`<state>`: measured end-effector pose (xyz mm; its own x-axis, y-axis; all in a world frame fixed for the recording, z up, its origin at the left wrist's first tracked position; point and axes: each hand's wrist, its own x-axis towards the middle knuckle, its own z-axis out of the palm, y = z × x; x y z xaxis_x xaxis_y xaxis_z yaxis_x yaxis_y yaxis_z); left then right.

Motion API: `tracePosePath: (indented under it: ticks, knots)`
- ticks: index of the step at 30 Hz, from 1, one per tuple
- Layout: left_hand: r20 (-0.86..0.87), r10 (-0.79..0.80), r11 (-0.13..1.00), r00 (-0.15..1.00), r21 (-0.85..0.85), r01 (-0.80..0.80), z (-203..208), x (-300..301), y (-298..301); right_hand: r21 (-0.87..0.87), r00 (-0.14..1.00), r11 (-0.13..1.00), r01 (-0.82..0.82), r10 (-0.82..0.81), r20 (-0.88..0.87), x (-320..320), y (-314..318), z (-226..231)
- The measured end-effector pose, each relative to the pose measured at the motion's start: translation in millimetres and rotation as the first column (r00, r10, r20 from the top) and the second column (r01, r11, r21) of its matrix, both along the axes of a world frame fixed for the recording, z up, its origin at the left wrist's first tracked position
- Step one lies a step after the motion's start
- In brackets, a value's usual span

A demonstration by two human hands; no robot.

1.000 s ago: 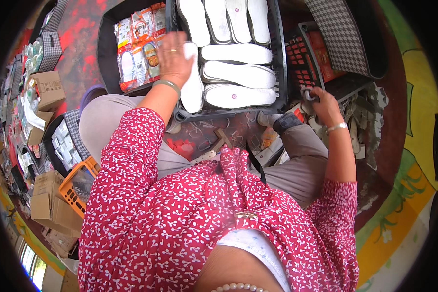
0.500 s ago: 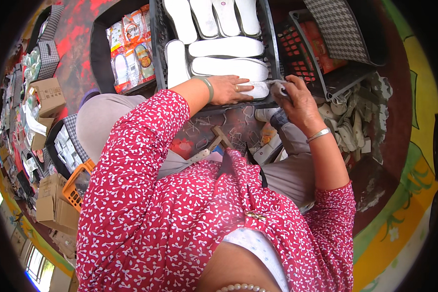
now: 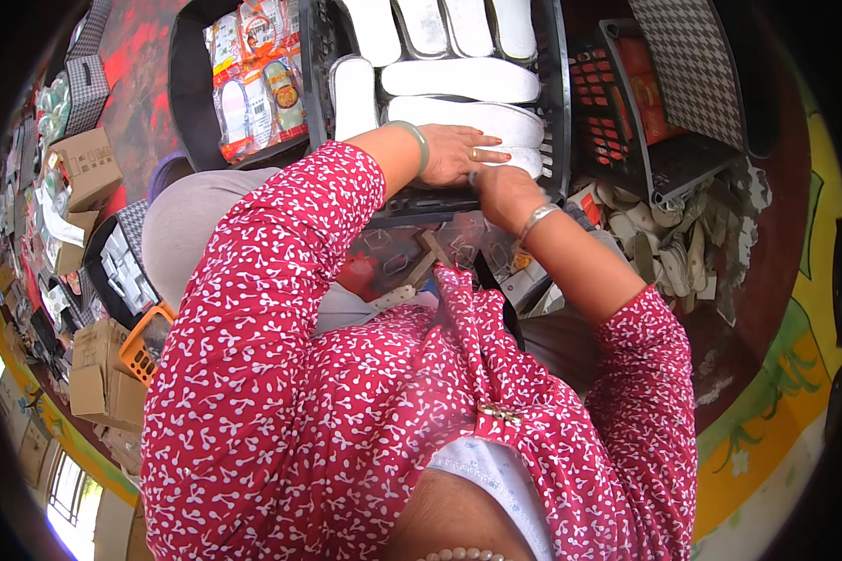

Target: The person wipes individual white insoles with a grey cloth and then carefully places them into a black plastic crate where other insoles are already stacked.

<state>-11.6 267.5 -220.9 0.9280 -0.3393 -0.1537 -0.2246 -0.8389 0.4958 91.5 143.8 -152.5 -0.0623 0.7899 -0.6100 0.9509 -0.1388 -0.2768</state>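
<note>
White insoles (image 3: 461, 80) fill a black plastic crate (image 3: 554, 89), some lying lengthwise and some crosswise. My left hand (image 3: 449, 154) lies flat on the nearest crosswise insole (image 3: 519, 161), fingers stretched to the right. At the same insole's near edge, close to the left fingertips, is my right hand (image 3: 507, 196), its fingers curled and blurred by motion. A small greyish bit shows at the right fingertips; what it is cannot be made out.
A dark bin (image 3: 187, 103) of packaged insoles (image 3: 257, 79) stands left of the crate. To the right are another black basket (image 3: 608, 122), a houndstooth panel (image 3: 688, 56) and a heap of loose soles (image 3: 669, 238). Cardboard boxes (image 3: 103, 374) and an orange basket (image 3: 140, 351) lie farther left.
My right hand has moved left along the insole's near edge, toward my left hand. The crate appears slightly farther right in view. My left hand stays on the insoles.
</note>
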Motion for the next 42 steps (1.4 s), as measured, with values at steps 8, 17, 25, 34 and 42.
tracePosePath:
  ticks: [8,17,25,34,42]
  knots:
    - [0.095,-0.074,0.997,0.993,0.025,0.071,-4,2,1,0.248,0.964,0.940,0.233,-0.191,-0.184,-19,-20,16]
    - [0.119,-0.118,0.993,0.986,0.037,0.114,-14,1,3,0.322,0.898,0.930,0.176,-0.018,-0.439,-112,25,-19]
    - [0.126,-0.109,0.994,0.986,0.013,0.108,-13,8,3,0.265,0.937,0.960,-0.085,0.168,-0.308,-16,-10,-15]
    - [0.151,-0.069,0.997,0.986,-0.022,0.073,-15,9,-1,0.177,0.991,0.982,0.065,-0.043,-0.125,-4,-22,3]
    - [0.110,-0.136,0.987,0.985,0.104,0.124,-18,14,3,0.101,0.937,0.987,-0.128,0.154,-0.315,-75,22,-27]
